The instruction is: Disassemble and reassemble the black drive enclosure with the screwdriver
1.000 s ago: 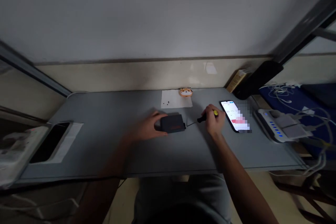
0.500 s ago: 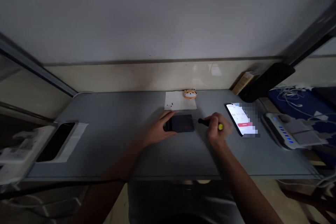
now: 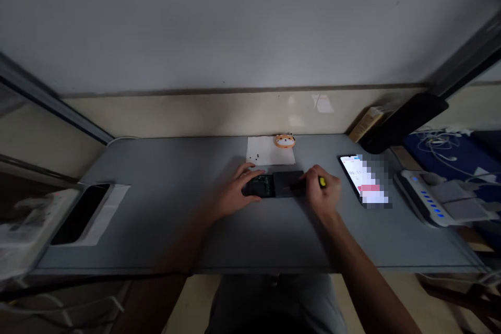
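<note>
Dark case (image 3: 284,179), centre of the frame on the counter (image 3: 156,177), seems part-slid off its circuit board (image 3: 267,187) — left hand (image 3: 236,192) gripping the board's end, right hand (image 3: 323,194) closed round a screwdriver-like tool (image 3: 299,186) — next likely needs gentle sliding.

– Far edge of desk (image 3: 164,167)?
– Paper (image 3: 270,156); trinket (image 3: 285,141) on its far right corner, loose bits (image 3: 257,158) by near left.
– Before it?
– Device (image 3: 281,179), between left hand (image 3: 236,193) and right hand (image 3: 322,191).
– Side edges?
– Power strip (image 3: 418,195) right, phone (image 3: 353,176) just inside; second phone (image 3: 79,215) left.
</note>
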The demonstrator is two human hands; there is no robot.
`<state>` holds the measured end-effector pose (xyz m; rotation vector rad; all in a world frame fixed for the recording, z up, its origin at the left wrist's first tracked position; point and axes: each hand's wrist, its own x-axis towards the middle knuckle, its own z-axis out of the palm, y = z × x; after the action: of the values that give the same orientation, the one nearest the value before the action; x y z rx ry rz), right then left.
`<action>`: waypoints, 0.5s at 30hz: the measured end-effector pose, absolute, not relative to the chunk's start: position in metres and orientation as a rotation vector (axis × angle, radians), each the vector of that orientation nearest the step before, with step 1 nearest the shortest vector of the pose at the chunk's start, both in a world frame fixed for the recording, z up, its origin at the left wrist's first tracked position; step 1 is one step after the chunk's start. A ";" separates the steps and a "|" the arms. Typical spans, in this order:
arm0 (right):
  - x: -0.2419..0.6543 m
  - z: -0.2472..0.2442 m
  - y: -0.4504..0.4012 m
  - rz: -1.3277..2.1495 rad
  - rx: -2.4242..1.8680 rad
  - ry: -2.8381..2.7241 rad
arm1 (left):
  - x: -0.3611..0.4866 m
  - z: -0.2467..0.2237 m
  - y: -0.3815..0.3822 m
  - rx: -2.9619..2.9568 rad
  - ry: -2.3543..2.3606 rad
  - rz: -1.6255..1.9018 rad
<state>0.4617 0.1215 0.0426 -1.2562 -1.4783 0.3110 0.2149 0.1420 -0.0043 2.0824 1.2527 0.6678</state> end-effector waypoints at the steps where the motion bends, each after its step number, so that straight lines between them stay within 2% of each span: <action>1: 0.464 0.044 0.123 0.301 -1.289 -1.441 | 0.215 -0.004 0.142 2.086 1.253 0.664; 9: 0.475 0.040 0.129 0.206 -1.369 -1.205 | 0.217 -0.005 0.142 2.225 1.288 0.635; 15: 0.467 0.035 0.124 0.221 -1.261 -1.389 | 0.234 -0.004 0.140 2.408 1.273 0.624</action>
<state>0.4673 0.1243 0.0353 -1.2606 -1.3893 0.2210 0.2344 0.1398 -0.0039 2.4080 1.2733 0.6245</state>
